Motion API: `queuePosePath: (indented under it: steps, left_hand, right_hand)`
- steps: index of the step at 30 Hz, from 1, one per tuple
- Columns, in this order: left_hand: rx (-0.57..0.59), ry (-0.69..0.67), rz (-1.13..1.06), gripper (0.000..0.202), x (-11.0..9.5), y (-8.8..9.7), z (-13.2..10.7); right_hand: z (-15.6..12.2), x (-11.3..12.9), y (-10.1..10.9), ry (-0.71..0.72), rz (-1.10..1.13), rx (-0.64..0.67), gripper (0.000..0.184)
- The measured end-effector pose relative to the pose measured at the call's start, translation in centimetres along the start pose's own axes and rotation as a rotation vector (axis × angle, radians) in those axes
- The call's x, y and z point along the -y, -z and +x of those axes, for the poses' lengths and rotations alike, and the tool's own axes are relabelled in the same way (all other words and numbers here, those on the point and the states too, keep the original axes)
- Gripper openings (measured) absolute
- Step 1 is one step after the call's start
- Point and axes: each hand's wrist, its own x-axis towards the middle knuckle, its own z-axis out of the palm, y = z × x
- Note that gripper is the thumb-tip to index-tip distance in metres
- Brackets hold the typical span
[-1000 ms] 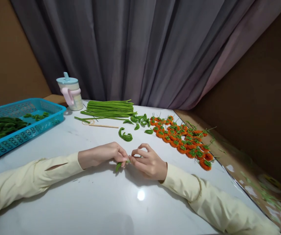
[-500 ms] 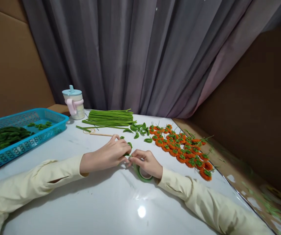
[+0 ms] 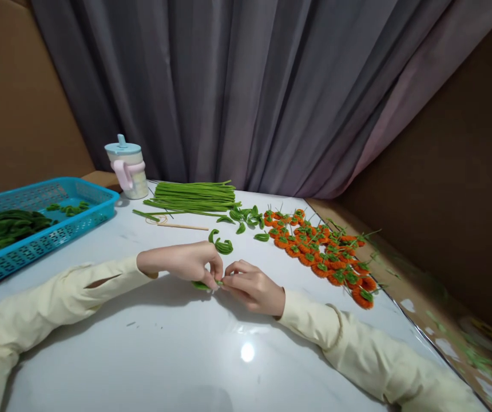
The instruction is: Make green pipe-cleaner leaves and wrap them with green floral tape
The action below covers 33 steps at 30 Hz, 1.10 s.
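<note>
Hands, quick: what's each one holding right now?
Left hand: closed, pinching the green leaf piece.
Right hand: closed, pinching the same piece's other end.

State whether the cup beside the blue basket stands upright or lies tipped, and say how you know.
Upright: the cup stands on its base, blue lid on top, spout pointing up, pink handle at its side.

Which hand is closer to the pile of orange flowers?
Right. The right hand lies just left of the orange flowers; the left hand is farther, on the right hand's far side. Both pinch a green leaf.
</note>
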Motion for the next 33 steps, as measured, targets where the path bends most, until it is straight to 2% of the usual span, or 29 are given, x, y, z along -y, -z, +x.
queuePosePath:
  steps: [2,3,7,9,15,18,23,26,29,33]
  left_hand:
    - [0.064,0.031,-0.076,0.010,-0.1,0.3,0.0]
    - [0.060,0.024,-0.069,0.011,-0.2,0.3,-0.1]
    - [-0.089,-0.037,0.111,0.013,-0.4,-0.3,-0.2]
    - [-0.120,-0.041,0.155,0.017,-0.5,-0.6,-0.3]
    - [-0.012,-0.116,0.058,0.025,-0.1,-0.4,-0.2]
    - [0.042,-0.123,0.006,0.023,0.3,0.0,-0.1]
    - [0.073,-0.093,-0.037,0.022,0.8,0.0,0.1]
    - [0.096,-0.159,-0.055,0.021,0.9,-0.3,0.2]
    - [0.050,-0.240,-0.006,0.019,0.8,-0.5,0.0]
    - [-0.070,-0.239,0.139,0.021,0.1,-0.8,-0.6]
  right_hand:
    - [0.0,0.0,0.0,0.027,-0.015,0.006,0.023]
    - [0.0,0.1,0.0,0.027,-0.007,-0.004,0.023]
    - [0.0,0.3,0.0,-0.022,0.057,-0.060,0.026]
    - [0.0,0.5,0.0,-0.057,0.096,-0.059,0.026]
    - [0.1,0.8,0.0,-0.218,0.302,0.012,0.024]
    - [0.2,0.7,0.2,-0.254,0.363,0.004,0.027]
    - [0.3,1.0,0.3,-0.289,0.357,-0.008,0.024]
    - [0.3,1.2,0.3,-0.275,0.320,0.006,0.022]
    - [0.3,1.1,0.2,-0.271,0.293,0.013,0.021]
    - [0.3,1.1,0.2,-0.306,0.284,-0.007,0.020]
